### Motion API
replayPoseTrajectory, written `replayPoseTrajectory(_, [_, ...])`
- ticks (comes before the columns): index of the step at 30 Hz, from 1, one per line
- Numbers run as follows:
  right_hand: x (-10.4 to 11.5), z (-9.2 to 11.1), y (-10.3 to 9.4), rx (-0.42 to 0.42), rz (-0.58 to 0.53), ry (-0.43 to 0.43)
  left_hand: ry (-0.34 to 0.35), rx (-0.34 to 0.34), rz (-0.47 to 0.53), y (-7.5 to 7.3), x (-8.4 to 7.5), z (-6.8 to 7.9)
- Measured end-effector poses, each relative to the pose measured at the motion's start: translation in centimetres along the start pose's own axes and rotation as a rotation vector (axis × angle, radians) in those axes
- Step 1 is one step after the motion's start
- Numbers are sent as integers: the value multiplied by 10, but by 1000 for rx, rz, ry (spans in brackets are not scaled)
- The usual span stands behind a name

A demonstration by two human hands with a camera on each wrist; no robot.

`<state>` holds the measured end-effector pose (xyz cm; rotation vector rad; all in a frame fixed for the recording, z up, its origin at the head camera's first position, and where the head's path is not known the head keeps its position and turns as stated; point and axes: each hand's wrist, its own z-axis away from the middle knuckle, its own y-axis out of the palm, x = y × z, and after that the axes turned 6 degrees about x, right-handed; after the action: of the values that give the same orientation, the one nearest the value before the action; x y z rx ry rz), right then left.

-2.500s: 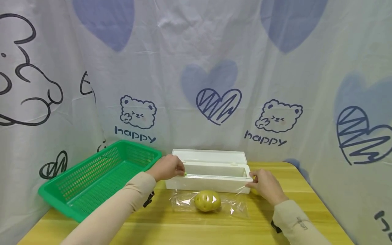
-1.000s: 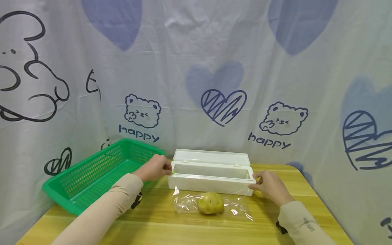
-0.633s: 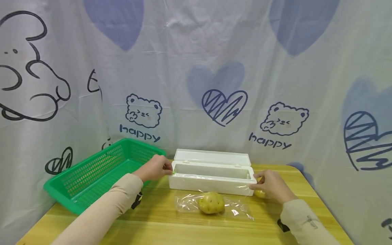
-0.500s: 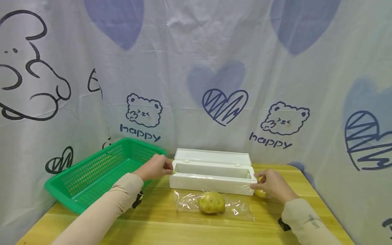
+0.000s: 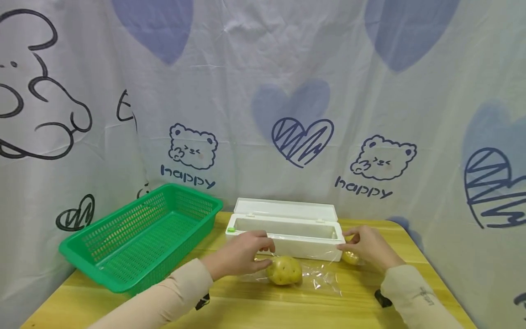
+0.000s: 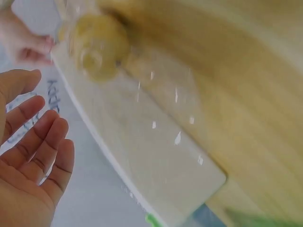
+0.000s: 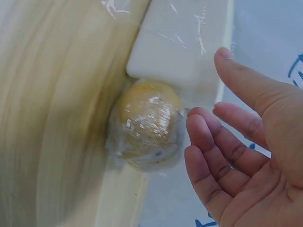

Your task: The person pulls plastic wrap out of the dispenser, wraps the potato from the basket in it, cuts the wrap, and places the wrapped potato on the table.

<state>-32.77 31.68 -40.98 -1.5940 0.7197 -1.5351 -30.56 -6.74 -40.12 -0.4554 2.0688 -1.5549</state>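
A long white cling film box (image 5: pixel 283 246) stands on the table with its lid (image 5: pixel 285 209) raised. At its left end sits a small green slider (image 5: pixel 231 230). Clear film (image 5: pixel 322 277) spreads from its front, with a bare potato (image 5: pixel 284 270) lying on it. My left hand (image 5: pixel 242 253) hovers over the film just left of the potato, fingers apart and holding nothing. My right hand (image 5: pixel 367 246) holds the box's right end between thumb and forefinger. Beside that end lies a film-wrapped potato (image 7: pixel 149 125), partly hidden by this hand in the head view.
A green plastic basket (image 5: pixel 135 274) with perforated sides stands on the left of the wooden table (image 5: pixel 287 310). Behind the box hangs a white printed curtain (image 5: pixel 246 114), which also encloses both sides.
My left hand has left the green slider at the box's left end and moved right and nearer, beside the bare potato. My right hand stays at the box's right end.
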Motion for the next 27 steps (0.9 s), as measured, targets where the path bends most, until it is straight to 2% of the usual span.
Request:
replayPoseTrajectory(4, [5,8,-9,-41,21,-35,26,-7,-33,12,-5,4])
replayPoseTrajectory(8, [28,27,-6,-104,24,-130,30,-50,-60,21,-3,7])
replayPoseTrajectory(13, [63,50,26,-105,27,-324,-24,-67,-24,29,-1,12])
replayPoseTrajectory(17, [74,55,58,-123,100,-441,-70,-73,-21,35,-3,14])
replayPoseTrajectory(22, [76,54,88,-140,160,-443,-77,-92,-100,43,-7,15])
replayPoseTrajectory(27, [77,52,103,-168,208,-445,-92,-85,-160,48,-11,14])
